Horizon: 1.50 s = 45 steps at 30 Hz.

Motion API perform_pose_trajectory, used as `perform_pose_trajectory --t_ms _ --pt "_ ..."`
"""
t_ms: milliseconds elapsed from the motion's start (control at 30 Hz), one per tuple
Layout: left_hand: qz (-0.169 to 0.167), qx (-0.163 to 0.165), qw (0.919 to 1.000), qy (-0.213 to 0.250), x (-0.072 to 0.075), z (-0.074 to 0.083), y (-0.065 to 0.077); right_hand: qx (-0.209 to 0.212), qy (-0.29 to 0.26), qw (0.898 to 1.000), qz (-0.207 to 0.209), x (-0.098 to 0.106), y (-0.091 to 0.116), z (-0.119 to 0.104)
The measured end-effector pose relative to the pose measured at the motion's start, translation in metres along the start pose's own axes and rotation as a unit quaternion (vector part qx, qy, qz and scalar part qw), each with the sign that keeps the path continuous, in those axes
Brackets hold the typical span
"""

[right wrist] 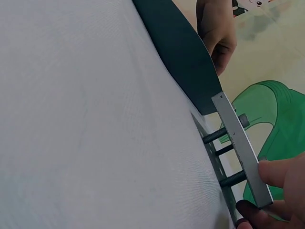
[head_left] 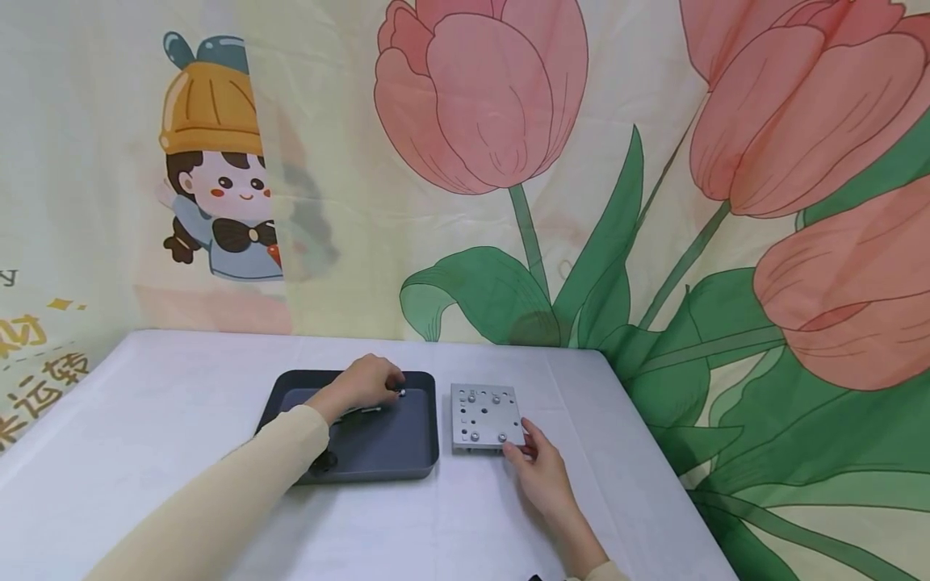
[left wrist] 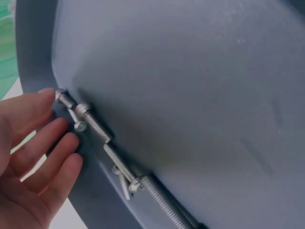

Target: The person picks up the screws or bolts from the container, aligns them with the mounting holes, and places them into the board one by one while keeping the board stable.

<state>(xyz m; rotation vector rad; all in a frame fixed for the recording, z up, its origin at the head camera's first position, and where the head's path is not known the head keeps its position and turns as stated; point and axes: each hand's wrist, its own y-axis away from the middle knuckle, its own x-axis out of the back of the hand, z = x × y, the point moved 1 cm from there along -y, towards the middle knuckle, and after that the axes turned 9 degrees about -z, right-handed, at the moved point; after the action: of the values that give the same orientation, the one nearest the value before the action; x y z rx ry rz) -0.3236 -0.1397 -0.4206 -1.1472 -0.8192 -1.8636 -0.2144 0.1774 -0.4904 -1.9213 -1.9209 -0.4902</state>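
Observation:
A silver metal plate (head_left: 484, 416) with holes and several bolts through it lies beside the tray. My right hand (head_left: 541, 472) holds its near right corner, thumb on the edge and fingers beneath in the right wrist view. There, threaded bolt shanks (right wrist: 233, 178) stick out below the plate. My left hand (head_left: 363, 382) reaches into the dark grey tray (head_left: 392, 472). In the left wrist view its loosely bent fingers (left wrist: 64, 171) lie along the tray wall, a fingertip against or very near the end bolt (left wrist: 66, 99). Other bolts (left wrist: 167, 202) of differing sizes lie in a row there.
A white cloth (head_left: 378, 532) covers the table under the tray and plate. Behind it hangs a backdrop printed with tulips (head_left: 487, 89) and a cartoon figure (head_left: 221, 186). A small black item (head_left: 323, 462) sits at the tray's near left corner, partly behind the left sleeve.

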Motion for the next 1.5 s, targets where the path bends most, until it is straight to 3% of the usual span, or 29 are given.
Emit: perform_pose_trajectory --t_ms 300,467,700,867,1067,1500 --pt "-0.004 0.011 0.9995 -0.03 -0.007 -0.004 -0.007 0.005 0.004 1.0 0.01 -0.003 0.002 0.0" --pt "-0.004 0.016 0.998 -0.062 -0.005 0.003 -0.008 0.005 0.005 1.0 0.012 -0.004 0.001 0.001" --pt "0.003 0.007 0.9918 -0.128 -0.008 0.009 -0.013 0.003 0.01 1.0 0.015 -0.003 0.002 0.0" --pt "0.007 -0.002 0.9898 -0.142 -0.011 0.011 -0.018 0.004 0.013 1.0 0.018 -0.002 0.003 -0.001" --pt "0.006 -0.016 0.9907 -0.135 -0.011 0.01 -0.019 0.002 0.014 1.0 0.018 -0.002 0.004 -0.001" --pt "0.038 -0.047 0.9972 -0.043 0.001 0.002 -0.009 -0.003 0.023 1.0 0.022 -0.004 0.003 0.0"
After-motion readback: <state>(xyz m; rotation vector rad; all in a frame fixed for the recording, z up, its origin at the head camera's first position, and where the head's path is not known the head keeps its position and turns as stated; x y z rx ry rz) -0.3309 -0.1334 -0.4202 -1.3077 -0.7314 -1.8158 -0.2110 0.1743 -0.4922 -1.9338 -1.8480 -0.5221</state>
